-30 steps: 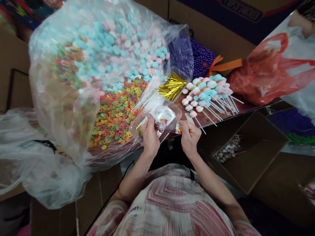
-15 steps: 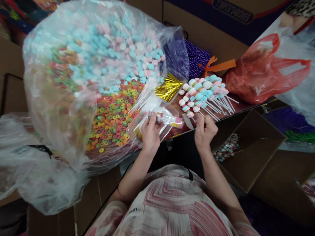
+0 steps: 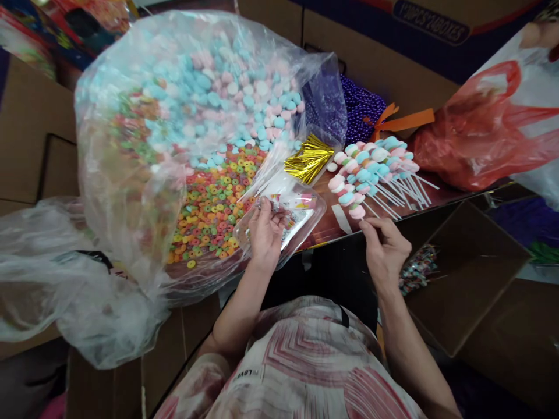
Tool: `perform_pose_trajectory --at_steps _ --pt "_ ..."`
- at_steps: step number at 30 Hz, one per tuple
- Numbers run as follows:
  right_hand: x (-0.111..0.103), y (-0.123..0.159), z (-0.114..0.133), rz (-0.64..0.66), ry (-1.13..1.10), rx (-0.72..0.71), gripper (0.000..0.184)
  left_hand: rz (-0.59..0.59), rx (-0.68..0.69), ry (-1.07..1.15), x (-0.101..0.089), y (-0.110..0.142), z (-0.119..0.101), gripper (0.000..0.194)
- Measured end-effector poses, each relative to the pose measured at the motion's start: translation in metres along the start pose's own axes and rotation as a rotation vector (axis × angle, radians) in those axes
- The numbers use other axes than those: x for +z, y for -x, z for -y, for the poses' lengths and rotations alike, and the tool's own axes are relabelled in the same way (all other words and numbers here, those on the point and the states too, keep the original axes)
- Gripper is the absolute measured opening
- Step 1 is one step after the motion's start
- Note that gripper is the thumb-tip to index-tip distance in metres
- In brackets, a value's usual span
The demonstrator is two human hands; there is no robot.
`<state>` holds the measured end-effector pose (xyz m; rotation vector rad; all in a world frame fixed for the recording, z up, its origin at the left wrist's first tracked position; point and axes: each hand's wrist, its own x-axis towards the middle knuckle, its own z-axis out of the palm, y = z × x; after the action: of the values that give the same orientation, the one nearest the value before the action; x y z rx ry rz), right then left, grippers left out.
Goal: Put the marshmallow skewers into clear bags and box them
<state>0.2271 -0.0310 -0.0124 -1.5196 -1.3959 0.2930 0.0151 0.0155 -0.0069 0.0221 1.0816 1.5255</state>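
My left hand (image 3: 265, 235) is closed on a small clear candy bag (image 3: 303, 201) with a pink and yellow print, held over a shallow clear plastic tray (image 3: 318, 210). My right hand (image 3: 386, 247) pinches the stick end of a marshmallow skewer (image 3: 357, 210) at the table's front edge. That skewer lies at the near side of a pile of marshmallow skewers (image 3: 371, 169), pink, blue and white, with white sticks pointing toward me. Gold twist ties (image 3: 309, 158) lie behind the tray. Loose white sticks (image 3: 269, 166) rest beside them.
A large clear plastic bag (image 3: 131, 70) spreads over loose marshmallows (image 3: 248, 87) and gummy rings (image 3: 213, 203) at left. A red plastic bag (image 3: 463, 139) stands at right. Below the edge is an open cardboard box (image 3: 471, 279) with wrapped candies (image 3: 419, 267). Another person's hand shows at upper right.
My right hand has moved to the near end of the pile and now pinches a skewer's stick. My left hand still holds the candy bag. The whole view has shifted slightly.
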Motion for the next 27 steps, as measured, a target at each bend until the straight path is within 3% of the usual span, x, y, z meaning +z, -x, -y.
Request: perform_pose_trajectory --at_steps 5,15,22,27 --pt "-0.019 0.005 0.021 0.061 -0.044 -0.093 0.009 -0.002 0.056 -0.013 0.000 -0.001 0.003 0.045" --pt "-0.035 -0.005 0.022 0.241 0.120 -0.323 0.008 0.013 0.194 -0.107 0.004 0.003 -0.005 0.052" --pt "-0.015 0.001 0.031 0.313 -0.102 -0.199 0.010 0.049 0.423 -0.210 0.003 0.013 0.006 0.047" --pt "0.001 0.009 0.035 0.340 -0.162 -0.202 0.012 0.029 0.427 -0.133 0.002 0.009 0.006 0.046"
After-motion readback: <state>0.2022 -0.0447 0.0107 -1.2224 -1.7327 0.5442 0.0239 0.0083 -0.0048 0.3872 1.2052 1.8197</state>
